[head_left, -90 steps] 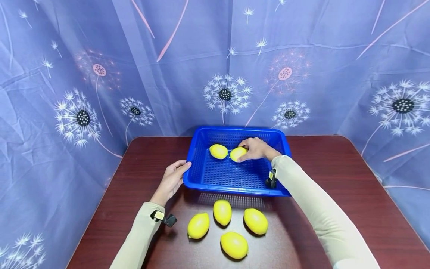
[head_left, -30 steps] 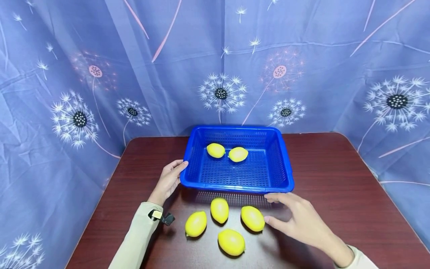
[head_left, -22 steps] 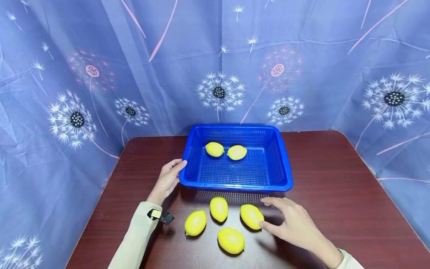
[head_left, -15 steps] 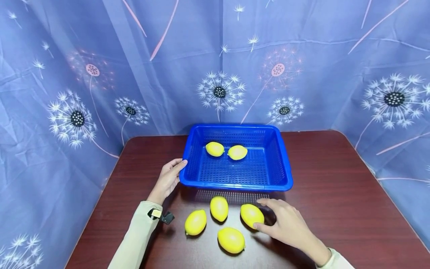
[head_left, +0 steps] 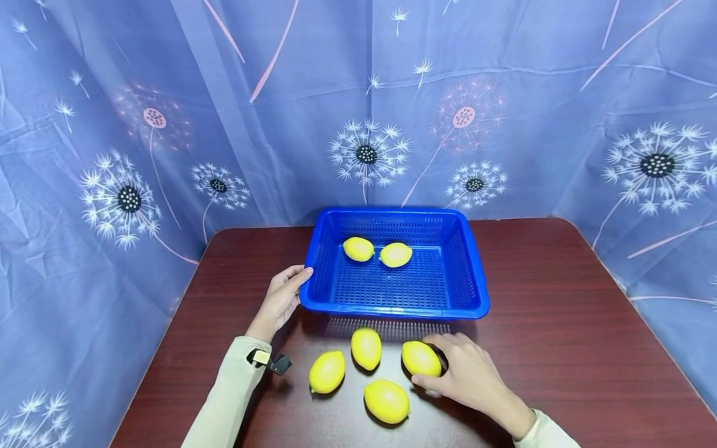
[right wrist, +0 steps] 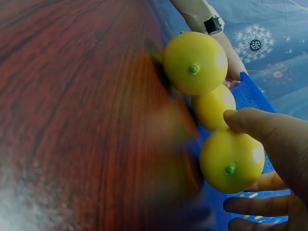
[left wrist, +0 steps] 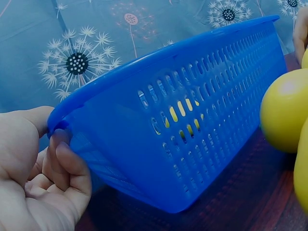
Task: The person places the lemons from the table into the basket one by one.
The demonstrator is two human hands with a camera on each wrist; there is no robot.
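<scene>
My left hand [head_left: 280, 298] grips the left rim of a blue plastic basket [head_left: 392, 311], thumb on top and fingers curled beneath, as the left wrist view also shows. Inside the basket lie two yellow lemons, a left lemon [head_left: 358, 249] and a right lemon [head_left: 396, 255]. My right hand [head_left: 467, 376] is around the right side of a lemon [head_left: 421, 359] on the table. Its thumb is at the near edge of that lemon and a finger at the far edge. In the right wrist view the fingers [right wrist: 257, 206] look extended and spread; firm contact cannot be told.
More lemons lie in front of the basket: a left one [head_left: 327, 372], a far one [head_left: 366, 349] and a near one [head_left: 387, 401]. The dark red wooden table [head_left: 560, 323] ends at a blue dandelion-print curtain [head_left: 302, 155] behind and at the sides.
My right hand has let go of a lemon in the basket, come out toward me, and moved left around a lemon on the table. My left hand keeps its grip on the basket rim.
</scene>
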